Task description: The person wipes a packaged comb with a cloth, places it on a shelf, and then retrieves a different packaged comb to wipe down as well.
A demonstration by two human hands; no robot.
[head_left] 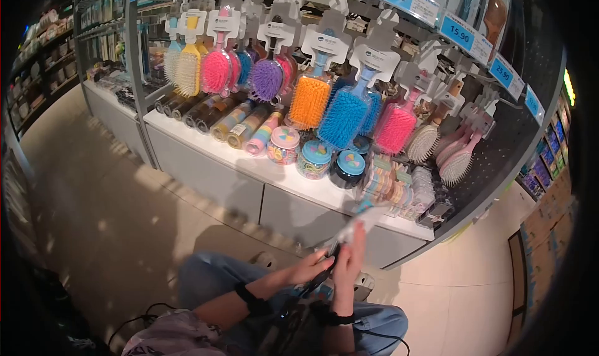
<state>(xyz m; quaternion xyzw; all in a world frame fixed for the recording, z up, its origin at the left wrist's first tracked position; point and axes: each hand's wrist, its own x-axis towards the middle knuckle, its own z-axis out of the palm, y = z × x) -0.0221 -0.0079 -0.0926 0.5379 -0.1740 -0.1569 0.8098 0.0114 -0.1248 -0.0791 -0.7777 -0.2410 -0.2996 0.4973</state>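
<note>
My left hand point(313, 267) and my right hand point(350, 256) are close together above my knees, both closed on one item. It is a flat whitish package point(369, 219) with a dark part near my fingers; blur hides its exact kind. The package tilts up toward the shelf's front edge. Beyond it on the white shelf point(249, 163) are small packs of pastel hair ties point(382, 182). Jars with a pink lid point(285, 137) and blue lids point(316, 152) stand to their left.
Above the shelf hang hairbrushes on grey cards, among them an orange brush point(310, 101) and a blue brush point(343, 116). Tubes point(246, 127) lie at the left. Price tags point(457, 33) line the upper rail. Cardboard boxes point(552, 250) stand at the right. Cables hang by my arms.
</note>
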